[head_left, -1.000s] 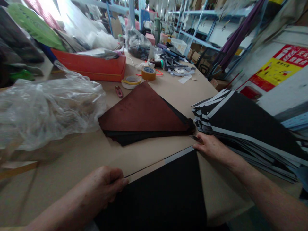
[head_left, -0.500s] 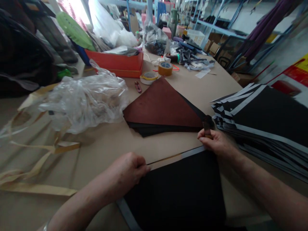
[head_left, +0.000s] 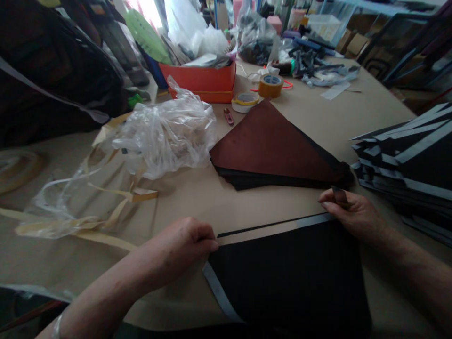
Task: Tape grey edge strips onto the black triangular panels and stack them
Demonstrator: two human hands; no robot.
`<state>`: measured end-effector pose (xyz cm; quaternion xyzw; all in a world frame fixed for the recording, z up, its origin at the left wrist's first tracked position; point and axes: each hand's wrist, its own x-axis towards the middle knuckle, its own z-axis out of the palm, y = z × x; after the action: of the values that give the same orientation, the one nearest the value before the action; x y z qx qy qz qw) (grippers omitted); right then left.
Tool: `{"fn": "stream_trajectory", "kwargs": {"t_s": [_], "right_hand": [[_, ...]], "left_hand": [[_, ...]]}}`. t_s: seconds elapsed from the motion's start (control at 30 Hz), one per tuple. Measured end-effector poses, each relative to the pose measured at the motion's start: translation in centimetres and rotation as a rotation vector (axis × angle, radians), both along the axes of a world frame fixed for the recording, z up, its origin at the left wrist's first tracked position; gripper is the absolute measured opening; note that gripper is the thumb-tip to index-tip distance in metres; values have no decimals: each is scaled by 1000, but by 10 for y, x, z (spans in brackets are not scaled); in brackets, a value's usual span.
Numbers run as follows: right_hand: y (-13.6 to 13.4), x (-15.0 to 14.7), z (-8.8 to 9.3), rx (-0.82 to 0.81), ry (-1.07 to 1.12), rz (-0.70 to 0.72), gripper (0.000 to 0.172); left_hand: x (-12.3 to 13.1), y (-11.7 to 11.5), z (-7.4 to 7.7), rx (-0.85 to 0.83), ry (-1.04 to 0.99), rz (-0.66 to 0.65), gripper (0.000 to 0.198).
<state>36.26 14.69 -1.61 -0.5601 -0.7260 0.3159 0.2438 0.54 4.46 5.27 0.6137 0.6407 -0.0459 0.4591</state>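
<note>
A black sheet lies before me with pale strips along its top and lower left edges. My left hand is closed at its upper left corner, pinching the end of a thin strip along the top edge. My right hand is closed around a small dark tool at the upper right corner. Beyond the sheet lies a stack of folded pieces, a brown one on top and black ones under it. At the right is a pile of black sheets with pale strips.
A crumpled clear plastic bag and loose yellowish tape lie left on the table. Farther back are a red box, tape rolls, small pink snips and heaped plastic bags.
The view has turned left, so things sit farther right. The pale strip under my left hand now reaches nearly to my right hand, with a dark narrow strip above it.
</note>
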Motion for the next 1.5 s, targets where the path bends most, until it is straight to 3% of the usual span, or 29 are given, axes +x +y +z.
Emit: {"fn": "stream_trajectory", "kwargs": {"t_s": [0.07, 0.17, 0.43, 0.57, 0.8, 1.03, 1.17, 1.27, 1.5], "right_hand": [[0, 0, 1, -1, 6, -11, 17], [1, 2, -1, 0, -11, -13, 18], [3, 3, -6, -5, 10, 23, 18], [2, -1, -1, 18, 27, 52, 18], [2, -1, -2, 36, 40, 89, 16], [1, -2, -3, 21, 102, 116, 16], [0, -3, -2, 3, 130, 123, 16], [0, -3, -1, 20, 135, 119, 15], [0, -1, -4, 45, 110, 89, 16]], "left_hand": [[2, 2, 5, 28, 1, 7, 28], [14, 6, 10, 49, -54, 44, 41], [55, 14, 12, 161, -45, -138, 38], [66, 26, 15, 174, 73, -206, 40], [83, 45, 20, 234, 28, -225, 57], [106, 60, 26, 97, 72, -272, 34], [109, 68, 29, 39, 101, -310, 15], [106, 71, 28, 4, 95, -307, 20], [87, 72, 21, -114, -166, -248, 22]]}}
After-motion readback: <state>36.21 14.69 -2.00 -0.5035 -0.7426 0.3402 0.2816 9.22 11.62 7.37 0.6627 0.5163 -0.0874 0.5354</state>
